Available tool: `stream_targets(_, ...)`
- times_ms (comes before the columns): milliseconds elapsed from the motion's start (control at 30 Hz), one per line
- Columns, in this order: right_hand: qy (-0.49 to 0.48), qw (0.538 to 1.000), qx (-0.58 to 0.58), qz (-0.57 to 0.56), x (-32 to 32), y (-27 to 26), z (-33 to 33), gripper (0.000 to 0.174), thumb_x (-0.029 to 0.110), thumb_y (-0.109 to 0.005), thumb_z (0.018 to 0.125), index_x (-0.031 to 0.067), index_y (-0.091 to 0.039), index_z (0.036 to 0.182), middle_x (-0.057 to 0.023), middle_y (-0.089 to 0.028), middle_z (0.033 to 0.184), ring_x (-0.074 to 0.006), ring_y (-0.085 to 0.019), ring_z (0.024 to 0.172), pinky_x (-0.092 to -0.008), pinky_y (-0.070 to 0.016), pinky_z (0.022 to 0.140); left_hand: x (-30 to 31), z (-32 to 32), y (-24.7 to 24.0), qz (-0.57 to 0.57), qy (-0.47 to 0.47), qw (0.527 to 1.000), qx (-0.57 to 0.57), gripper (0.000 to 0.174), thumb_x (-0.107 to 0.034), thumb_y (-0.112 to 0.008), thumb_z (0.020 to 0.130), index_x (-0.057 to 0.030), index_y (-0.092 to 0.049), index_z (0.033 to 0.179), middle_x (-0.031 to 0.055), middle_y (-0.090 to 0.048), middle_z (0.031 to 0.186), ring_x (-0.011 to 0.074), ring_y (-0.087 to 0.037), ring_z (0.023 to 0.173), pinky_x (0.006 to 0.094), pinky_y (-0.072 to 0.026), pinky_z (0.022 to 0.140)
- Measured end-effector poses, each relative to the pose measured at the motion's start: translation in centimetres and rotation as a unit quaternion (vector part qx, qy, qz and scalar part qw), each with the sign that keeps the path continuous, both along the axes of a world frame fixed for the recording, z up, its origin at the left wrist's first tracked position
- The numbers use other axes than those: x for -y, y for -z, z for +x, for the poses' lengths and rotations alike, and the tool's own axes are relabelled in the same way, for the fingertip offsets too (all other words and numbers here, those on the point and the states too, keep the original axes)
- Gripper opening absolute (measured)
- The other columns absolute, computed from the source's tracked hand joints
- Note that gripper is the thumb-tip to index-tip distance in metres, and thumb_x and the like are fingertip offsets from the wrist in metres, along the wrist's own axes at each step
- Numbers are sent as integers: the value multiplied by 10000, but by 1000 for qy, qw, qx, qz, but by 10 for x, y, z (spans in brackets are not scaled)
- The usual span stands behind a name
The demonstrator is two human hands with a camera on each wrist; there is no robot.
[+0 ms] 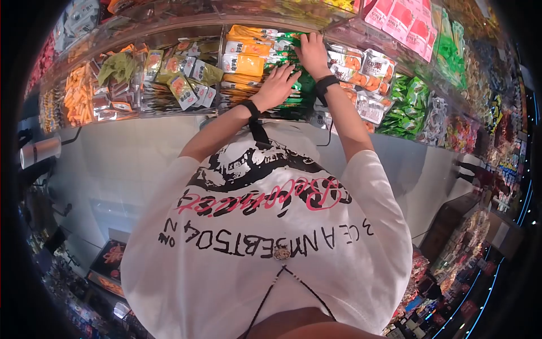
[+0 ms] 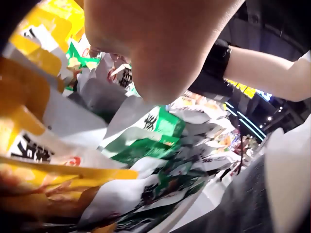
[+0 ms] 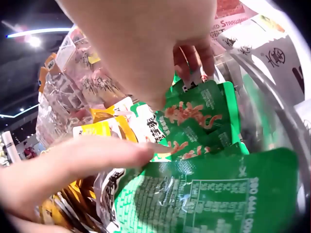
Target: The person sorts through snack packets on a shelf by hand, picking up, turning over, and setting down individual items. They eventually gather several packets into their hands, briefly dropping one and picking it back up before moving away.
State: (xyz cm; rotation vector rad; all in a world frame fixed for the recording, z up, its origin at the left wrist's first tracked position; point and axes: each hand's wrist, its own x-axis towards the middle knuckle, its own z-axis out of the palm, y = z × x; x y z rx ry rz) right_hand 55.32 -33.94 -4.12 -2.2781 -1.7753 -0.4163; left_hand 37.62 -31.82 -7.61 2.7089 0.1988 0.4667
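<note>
My left hand lies over a row of green snack packets, its fingers extended across their tops. In the right wrist view, a finger of the left hand touches the upper edge of a green packet with printed text on its back. Farther back in the same row, my right hand reaches down among the packets. Its thumb is at the near side of green packets with a food picture, and its fingers bend down behind them. In the left wrist view, the left hand hides part of the packets.
Yellow-and-white packets fill the bin's left side. White pouches lie in the right bin, olive packets in the left one. Clear dividers separate the bins. Pink bags stand on the tier above.
</note>
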Motion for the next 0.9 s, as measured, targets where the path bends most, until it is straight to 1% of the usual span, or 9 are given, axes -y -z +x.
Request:
stream_targets(100, -14, 1000, 6, -22, -2, -1, 4, 418, 241, -707, 696, 47, -506, 1008, -135, -492, 955, -290, -516, 910, -373, -468, 723, 1, 5, 21, -21, -47, 998, -43, 559, -297, -492, 870, -48, -318, 1340, 184, -302, 1364, 344, -293, 1258, 529, -226, 1030)
stream_targets(333, -8, 999, 13, -41, -6, -4, 7, 421, 274, -715, 688, 77, -504, 994, -101, -527, 920, -264, -548, 884, -364, -465, 710, -2, 4, 34, -4, -25, 999, -37, 654, -367, -466, 874, -57, -217, 1394, 194, -199, 1429, 347, -199, 1317, 536, -157, 1052)
stream_targets(400, -11, 999, 23, -41, -6, -5, 5, 416, 279, -714, 689, 76, -501, 983, -92, -540, 906, -261, -560, 862, -363, -461, 710, -2, 3, 34, -20, -16, 997, -77, 696, -391, -465, 870, -63, -172, 1409, 196, -159, 1445, 351, -160, 1334, 534, -134, 1058)
stream_targets(500, 32, 998, -29, -54, -3, -6, 0, 402, 281, -705, 698, 83, -496, 980, -78, -574, 835, -263, -584, 796, -356, -447, 710, 0, 2, 32, -14, -20, 997, -76, 707, -391, -474, 866, -67, -164, 1412, 192, -152, 1449, 353, -154, 1337, 536, -136, 1056)
stream_targets(600, 12, 999, -3, -47, 3, 1, 2, 315, 270, -681, 723, 90, -525, 928, -73, -601, 769, -255, -597, 760, -349, -438, 707, 1, 4, 30, -31, -24, 993, -112, 712, -389, -479, 865, -72, -158, 1415, 190, -142, 1453, 351, -147, 1341, 533, -137, 1057)
stream_targets(667, -50, 998, 28, -32, 5, 10, 9, 238, 261, -657, 745, 85, -559, 872, -67, -617, 752, -236, -604, 777, -339, -432, 710, 1, 3, 29, -34, -24, 993, -110, 711, -388, -479, 866, -73, -157, 1416, 189, -139, 1454, 351, -143, 1343, 530, -141, 1058)
stream_targets(700, -32, 999, -8, -41, 4, 11, 9, 199, 266, -640, 758, 74, -594, 781, -90, -627, 755, -250, -617, 753, -373, -460, 680, 1, 3, 29, -40, -22, 993, -110, 710, -386, -480, 867, -75, -155, 1416, 189, -136, 1455, 350, -138, 1345, 528, -145, 1059)
stream_targets(800, -10, 989, -85, -118, 3, 12, 20, 194, 273, -635, 764, 84, -641, 806, -117, -633, 749, -283, -628, 719, -412, -487, 640, -1, 2, 28, -28, -13, 994, -104, 685, -375, -462, 882, -65, -158, 1412, 187, -125, 1459, 347, -128, 1348, 514, -149, 1066)
stream_targets(900, -22, 987, -131, -88, 6, 9, 33, 175, 269, -633, 770, 113, -686, 828, -140, -637, 727, -311, -626, 687, -416, -503, 619, -4, 1, 28, -35, -15, 995, -88, 651, -352, -450, 898, -49, -174, 1404, 195, -167, 1442, 351, -154, 1339, 475, -177, 1071)
